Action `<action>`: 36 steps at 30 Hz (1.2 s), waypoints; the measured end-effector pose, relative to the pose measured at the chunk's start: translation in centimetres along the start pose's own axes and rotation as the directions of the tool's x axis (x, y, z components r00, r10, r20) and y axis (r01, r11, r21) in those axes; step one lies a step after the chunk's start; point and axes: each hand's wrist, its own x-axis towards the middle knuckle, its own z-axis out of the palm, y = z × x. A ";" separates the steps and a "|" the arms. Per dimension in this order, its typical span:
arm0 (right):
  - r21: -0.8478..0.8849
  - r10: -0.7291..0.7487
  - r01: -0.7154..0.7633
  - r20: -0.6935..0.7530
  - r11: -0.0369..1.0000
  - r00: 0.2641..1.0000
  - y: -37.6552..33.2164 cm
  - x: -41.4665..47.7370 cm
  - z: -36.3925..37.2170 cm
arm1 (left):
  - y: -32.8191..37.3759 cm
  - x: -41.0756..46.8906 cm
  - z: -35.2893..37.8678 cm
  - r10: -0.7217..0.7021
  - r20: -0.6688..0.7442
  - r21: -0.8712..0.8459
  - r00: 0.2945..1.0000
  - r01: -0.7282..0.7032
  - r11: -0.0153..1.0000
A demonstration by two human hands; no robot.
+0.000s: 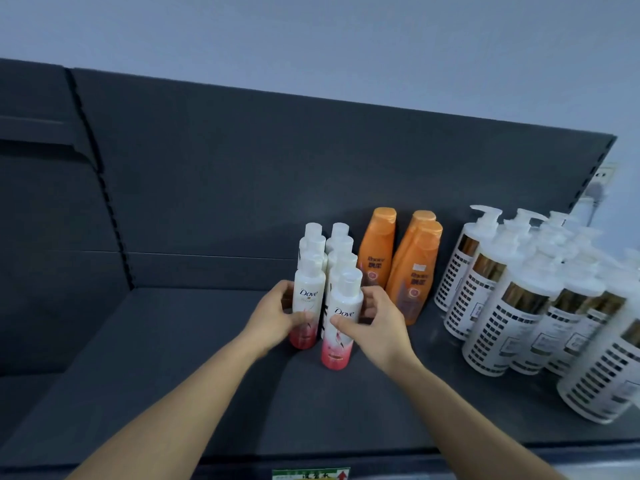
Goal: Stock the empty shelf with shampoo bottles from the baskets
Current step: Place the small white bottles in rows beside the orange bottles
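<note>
On the dark grey shelf (pixel 166 358) stand two rows of white-and-pink Dove shampoo bottles. My left hand (pixel 277 315) wraps the front bottle of the left row (pixel 309 296), fingers across its lower half. My right hand (pixel 374 323) grips the front bottle of the right row (pixel 341 341), thumb on its label. Both bottles stand upright on the shelf. Several more Dove bottles (pixel 341 237) line up behind them. No basket is in view.
Three orange bottles (pixel 377 251) stand to the right of the Dove rows. Further right are several white pump bottles (pixel 502 306) with gold and black labels. The shelf's back panel (pixel 242 174) rises behind. A wall socket (pixel 604 174) sits at far right.
</note>
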 end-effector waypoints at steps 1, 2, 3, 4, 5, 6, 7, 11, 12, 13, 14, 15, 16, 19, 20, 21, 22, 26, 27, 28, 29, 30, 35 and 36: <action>-0.007 -0.005 0.005 -0.004 1.000 1.000 0.0 0.0 0.1 | 0.0 0.1 0.0 0.010 -0.001 0.004 1.000 -0.010 1.000; -0.011 -0.012 0.012 -0.009 1.000 1.000 0.1 0.1 0.2 | 0.0 0.2 0.1 0.019 -0.002 0.017 1.000 -0.019 1.000; -0.016 -0.020 0.020 -0.015 1.000 1.000 0.1 0.1 0.3 | 0.0 0.2 0.2 0.028 -0.005 0.038 1.000 -0.028 0.999; -0.021 -0.028 0.027 -0.020 0.999 0.999 0.2 0.1 0.3 | 0.0 0.3 0.3 0.037 -0.010 0.064 0.999 -0.036 0.997; -0.024 -0.033 0.032 -0.023 0.999 0.999 0.3 0.0 0.3 | -0.1 0.3 0.3 0.042 -0.018 0.086 0.999 -0.041 0.995; -0.019 -0.036 0.036 -0.025 0.999 0.999 0.3 -0.1 0.4 | -0.1 0.3 0.4 0.047 -0.023 0.106 0.999 -0.044 0.993; -0.016 -0.042 0.042 -0.027 0.999 0.999 0.3 -0.2 0.3 | 0.1 0.3 0.4 0.052 -0.024 0.125 0.998 -0.048 0.991; -0.088 -0.133 0.118 -0.189 0.989 0.973 -0.2 -1.5 0.3 | 0.5 -1.0 -0.4 0.062 -0.016 0.229 0.998 -0.057 0.972; -0.123 -0.194 0.168 -0.250 0.978 0.948 -0.5 -2.0 0.3 | 0.6 -1.7 -0.9 0.068 -0.023 0.274 0.997 -0.059 0.960; -0.158 -0.262 0.224 -0.288 0.962 0.921 -0.9 -2.5 0.2 | 0.7 -2.4 -1.5 0.080 -0.032 0.330 0.996 -0.065 0.942; -0.180 -0.326 0.282 -0.296 0.942 0.898 -1.4 -2.9 0.2 | 0.8 -3.2 -2.1 0.097 -0.042 0.390 0.994 -0.073 0.918; -0.187 -0.384 0.342 -0.280 0.921 0.880 -1.9 -3.3 0.2 | 0.9 -4.1 -2.9 0.115 -0.053 0.451 0.992 -0.079 0.889; -0.189 -0.441 0.403 -0.252 0.896 0.862 -2.5 -3.7 0.4 | 1.1 -5.1 -3.6 0.134 -0.068 0.510 0.989 -0.081 0.857; -0.186 -0.582 0.555 -0.153 0.811 0.799 -4.0 -5.2 1.7 | 1.6 -8.8 -5.9 0.172 -0.138 0.663 0.975 -0.038 0.748; -0.173 -0.602 0.581 -0.114 0.795 0.790 -4.5 -5.8 2.3 | 1.8 -10.2 -6.7 0.171 -0.168 0.710 0.971 -0.002 0.704; -0.162 -0.616 0.601 -0.063 0.783 0.785 -4.9 -6.6 2.8 | 1.9 -11.8 -7.4 0.166 -0.197 0.753 0.966 0.041 0.656; -0.151 -0.625 0.618 0.000 0.771 0.780 -5.1 -7.3 3.4 | 2.0 -13.5 -8.1 0.156 -0.223 0.788 0.962 0.084 0.610; -0.091 -0.658 0.691 0.239 0.718 0.715 -5.6 -10.3 6.0 | 1.9 -20.7 -10.2 0.107 -0.328 0.874 0.939 0.258 0.413; -0.075 -0.662 0.704 0.281 0.707 0.695 -5.7 -11.1 6.7 | 1.7 -22.6 -10.7 0.093 -0.358 0.884 0.929 0.305 0.354; -0.065 -0.661 0.712 0.323 0.699 0.678 -5.7 -12.0 7.5 | 1.6 -24.6 -11.2 0.072 -0.386 0.889 0.920 0.350 0.296; -0.061 -0.655 0.720 0.365 0.692 0.661 -5.8 -12.9 8.3 | 1.4 -26.4 -11.7 0.043 -0.414 0.887 0.909 0.392 0.245; -0.059 -0.648 0.726 0.407 0.685 0.644 -5.8 -13.8 9.1 | 1.2 -28.3 -12.1 0.010 -0.443 0.879 0.896 0.432 0.203; -0.052 -0.579 0.760 0.614 0.648 0.536 -6.4 -18.3 13.7 | 0.0 -37.1 -14.3 -0.110 -0.609 0.776 0.785 0.619 0.119; -0.051 -0.561 0.765 0.649 0.642 0.514 -6.6 -19.3 14.5 | -0.2 -38.6 -14.6 -0.129 -0.636 0.752 0.761 0.649 0.119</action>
